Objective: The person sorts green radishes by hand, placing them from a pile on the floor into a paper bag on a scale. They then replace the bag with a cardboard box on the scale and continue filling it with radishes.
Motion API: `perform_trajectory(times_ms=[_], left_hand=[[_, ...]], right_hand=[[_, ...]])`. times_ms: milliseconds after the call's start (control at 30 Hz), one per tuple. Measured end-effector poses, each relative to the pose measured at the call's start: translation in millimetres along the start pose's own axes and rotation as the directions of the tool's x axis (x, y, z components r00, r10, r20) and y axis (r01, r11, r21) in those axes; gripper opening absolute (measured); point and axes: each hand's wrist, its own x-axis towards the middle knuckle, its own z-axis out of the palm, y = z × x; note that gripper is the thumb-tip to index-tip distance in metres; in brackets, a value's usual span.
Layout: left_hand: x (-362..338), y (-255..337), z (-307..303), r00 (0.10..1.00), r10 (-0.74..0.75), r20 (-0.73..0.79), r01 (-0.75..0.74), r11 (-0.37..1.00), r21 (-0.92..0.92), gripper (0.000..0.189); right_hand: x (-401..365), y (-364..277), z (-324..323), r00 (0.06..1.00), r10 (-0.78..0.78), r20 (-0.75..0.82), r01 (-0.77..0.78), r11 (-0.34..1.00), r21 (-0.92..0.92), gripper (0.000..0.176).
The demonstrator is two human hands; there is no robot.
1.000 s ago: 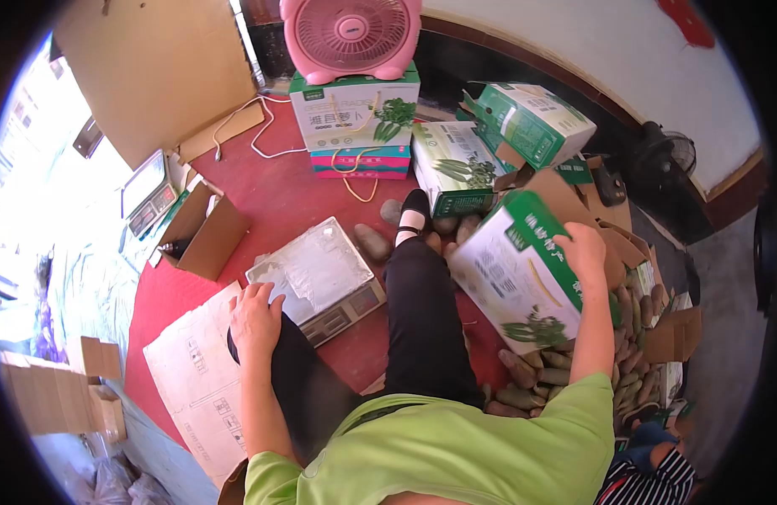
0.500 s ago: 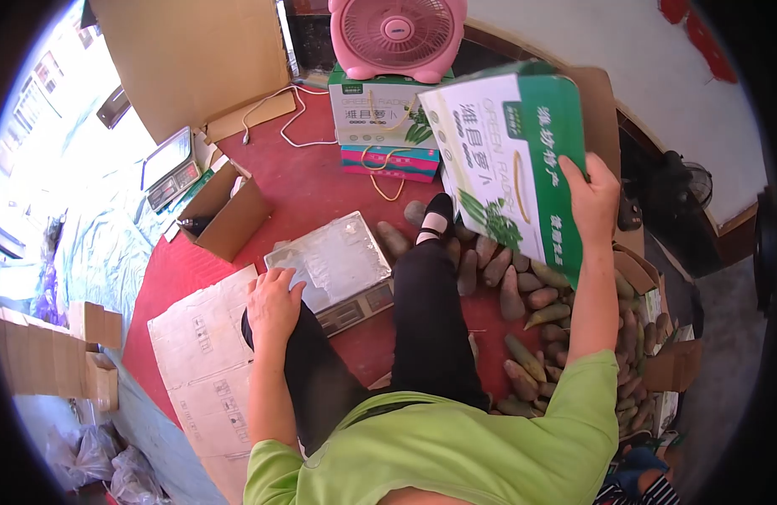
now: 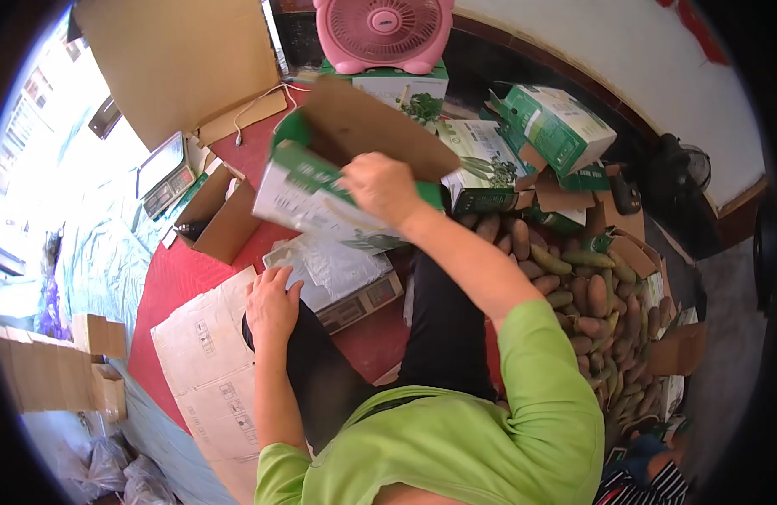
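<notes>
r hand, grip clenched on grn box — l hand on leg, grip released

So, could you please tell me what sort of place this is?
Probably a small produce packing spot, perhaps a shop: it has piled root vegetables, a green-and-white carton and a digital scale.

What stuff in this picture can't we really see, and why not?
- Head view: small writing on the green-and-white carton in the right hand, blurred.
- Head view: that carton's inside bottom, hidden by its walls.
- Head view: the pink fan's top, cut off by the upper edge.
- Head view: numbers on the scale beside the open brown box, too small.
- Head view: someone in stripes, mostly cut off, lower right.
</notes>
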Motion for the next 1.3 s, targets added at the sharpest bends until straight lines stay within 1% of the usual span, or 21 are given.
perform_trajectory(times_ms=[67,100,167,200,233,333,367,433,500,567,633,700,733,800,900,1000,1100,1167,1233,1267,1300], left_hand=[[-0.8,-1.8,2.2,1.0,-0.011,-0.024,0.011,1.0,0.023,0.03],[-1.4,-2.6,2.7,1.0,0.01,-0.004,-0.009,1.0,0.027,0.03],[-0.6,-2.3,3.0,0.998,-0.064,0.012,0.064,0.997,0.045,0.031],[-0.2,-1.6,2.2,0.996,-0.076,0.037,0.074,0.996,0.055,0.031],[-0.2,-1.3,3.4,0.997,-0.045,0.06,0.042,0.998,0.053,0.031],[-2.8,-3.4,7.2,1.0,-0.029,-0.006,0.03,0.999,0.045,0.029],[-2.7,-3.7,7.4,1.0,-0.014,0.007,0.013,0.999,0.047,0.029],[-1.9,-4.4,5.5,0.991,-0.088,0.097,0.082,0.995,0.062,0.027],[-2.7,-5.2,8.0,0.995,-0.069,0.067,0.065,0.996,0.059,0.026],[-2.8,-3.6,6.1,0.992,-0.093,0.081,0.087,0.993,0.074,0.027],[-3.8,-4.5,6.7,0.994,-0.088,0.063,0.083,0.993,0.082,0.027],[-3.9,-4.1,5.7,0.995,-0.085,0.047,0.08,0.993,0.091,0.027],[-3.5,-2.5,5.0,0.996,-0.072,0.044,0.069,0.995,0.078,0.027],[-5.6,-1.4,3.9,0.997,-0.064,0.05,0.06,0.996,0.071,0.027],[-5.0,0.6,5.9,0.999,-0.035,0.025,0.034,0.998,0.06,0.025],[-8.7,-4.3,8.4,0.997,0.039,-0.065,-0.04,0.999,-0.008,0.021],[-11.4,-6.2,6.1,0.997,0.047,-0.066,-0.049,0.999,-0.015,0.02],[-14.3,-8.7,5.2,0.995,0.073,-0.074,-0.076,0.996,-0.043,0.018],[-17.6,-10.7,4.1,0.983,0.095,-0.157,-0.099,0.995,-0.016,0.015],[-19.0,-12.3,3.2,0.972,0.124,-0.201,-0.137,0.989,-0.051,0.014],[-21.0,-14.1,2.2,0.972,0.134,-0.193,-0.147,0.988,-0.054,0.014]], right_hand=[[1.9,-25.7,18.8,0.997,-0.054,0.059,0.049,0.996,0.069,0.007],[3.3,-40.3,22.7,0.992,-0.08,0.101,0.07,0.993,0.097,0.006],[3.6,-60.9,33.1,0.969,-0.119,0.217,0.097,0.989,0.107,0.007],[1.2,-69.2,36.2,0.967,-0.146,0.208,0.121,0.984,0.129,0.008],[-1.1,-75.5,37.9,0.964,-0.178,0.199,0.15,0.977,0.149,0.01],[-6.8,-86.7,37.0,0.942,-0.142,0.303,0.09,0.979,0.182,0.011],[-9.6,-86.5,37.6,0.945,-0.122,0.302,0.071,0.982,0.175,0.011],[-13.9,-85.4,38.2,0.943,-0.075,0.324,0.048,0.995,0.088,0.01],[-19.4,-75.0,39.0,0.931,-0.042,0.362,0.018,0.997,0.069,0.007],[-26.2,-61.9,39.7,0.919,-0.007,0.393,0.039,0.997,-0.072,0.006],[-30.3,-50.7,32.9,0.898,0.032,0.439,0.038,0.988,-0.151,0.009],[-37.0,-38.3,28.2,0.922,0.073,0.381,0.009,0.978,-0.21,0.011],[-38.2,-32.9,25.3,0.921,0.071,0.383,0.008,0.98,-0.2,0.011],[-40.1,-25.9,21.4,0.882,0.122,0.455,-0.055,0.986,-0.158,0.013],[-43.5,-21.7,21.8,0.886,0.144,0.44,-0.077,0.983,-0.166,0.014],[-45.2,-16.2,15.2,0.899,0.148,0.412,-0.076,0.98,-0.186,0.012],[-44.4,-12.7,2.9,0.874,0.191,0.448,-0.1,0.971,-0.219,0.011],[-48.3,-7.7,-0.8,0.881,0.207,0.426,-0.113,0.965,-0.236,0.008],[-50.2,-4.1,-7.1,0.872,0.256,0.416,-0.168,0.957,-0.237,0.006],[-52.9,-2.8,-12.0,0.869,0.269,0.416,-0.178,0.953,-0.245,0.006],[-54.9,-3.4,-19.2,0.903,0.272,0.333,-0.204,0.953,-0.226,0.006]])
